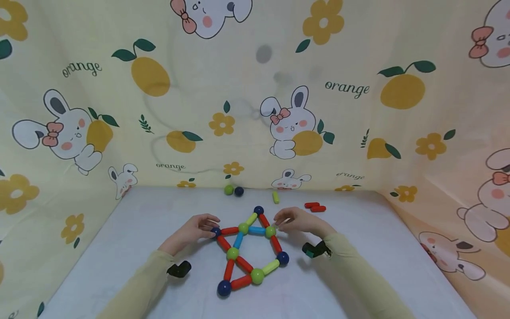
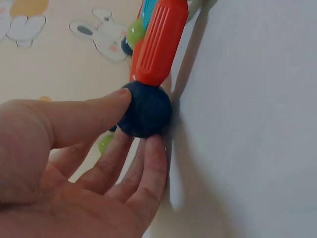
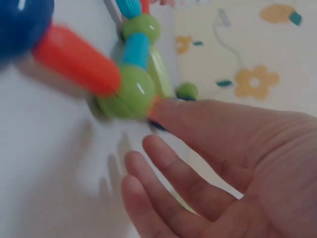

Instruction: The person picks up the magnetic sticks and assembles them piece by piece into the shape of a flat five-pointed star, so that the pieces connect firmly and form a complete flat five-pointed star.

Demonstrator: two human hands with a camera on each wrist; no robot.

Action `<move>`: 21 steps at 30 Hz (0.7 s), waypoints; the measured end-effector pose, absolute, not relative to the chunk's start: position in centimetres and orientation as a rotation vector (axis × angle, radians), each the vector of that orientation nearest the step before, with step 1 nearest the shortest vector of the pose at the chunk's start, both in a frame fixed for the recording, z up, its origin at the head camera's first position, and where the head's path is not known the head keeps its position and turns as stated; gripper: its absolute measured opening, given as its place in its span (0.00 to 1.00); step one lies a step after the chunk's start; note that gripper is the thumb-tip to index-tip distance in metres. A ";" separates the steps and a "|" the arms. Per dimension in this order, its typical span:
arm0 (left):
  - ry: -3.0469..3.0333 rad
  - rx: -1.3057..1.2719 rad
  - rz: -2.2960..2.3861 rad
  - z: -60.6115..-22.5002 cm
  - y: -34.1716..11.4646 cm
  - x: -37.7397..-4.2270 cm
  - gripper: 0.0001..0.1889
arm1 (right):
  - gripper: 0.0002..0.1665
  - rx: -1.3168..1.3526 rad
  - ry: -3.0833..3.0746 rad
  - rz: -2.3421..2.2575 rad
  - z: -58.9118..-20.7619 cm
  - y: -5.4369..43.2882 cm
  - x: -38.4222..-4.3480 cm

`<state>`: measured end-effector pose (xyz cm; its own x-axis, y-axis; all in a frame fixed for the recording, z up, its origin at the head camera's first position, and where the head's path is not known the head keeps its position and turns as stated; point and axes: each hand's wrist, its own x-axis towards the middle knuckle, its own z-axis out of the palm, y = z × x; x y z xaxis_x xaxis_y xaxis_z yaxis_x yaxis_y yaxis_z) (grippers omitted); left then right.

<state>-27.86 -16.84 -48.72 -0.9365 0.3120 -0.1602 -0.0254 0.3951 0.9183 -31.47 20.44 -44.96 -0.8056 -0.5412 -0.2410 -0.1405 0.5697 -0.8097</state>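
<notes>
A flat frame of coloured rods and balls lies on the white table, with red, blue and yellow-green rods between green and dark blue balls. At its left corner my left hand pinches a dark blue ball between thumb and fingertips. A red rod runs from that ball. My right hand is beside the green ball on the right side of the frame. Its thumb tip is right by that ball, while the other fingers are loosely spread with nothing between them and the thumb.
At the back of the table are a loose green ball, a dark blue ball, a short yellow-green rod and two red rods. A patterned cloth hangs behind and along both sides.
</notes>
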 end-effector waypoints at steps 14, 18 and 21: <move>2.368 0.212 1.583 -48.6 -16.8 -30.2 0.21 | 0.19 -0.363 2.736 -1.084 -45.7 30.6 -35.0; 2.361 0.200 1.585 -48.5 -16.9 -30.4 0.21 | 0.19 -0.297 2.762 -1.067 -46.4 31.0 -35.4; 2.342 0.183 1.594 -48.5 -16.9 -30.5 0.21 | 0.18 -0.281 2.794 -1.058 -46.9 30.9 -35.7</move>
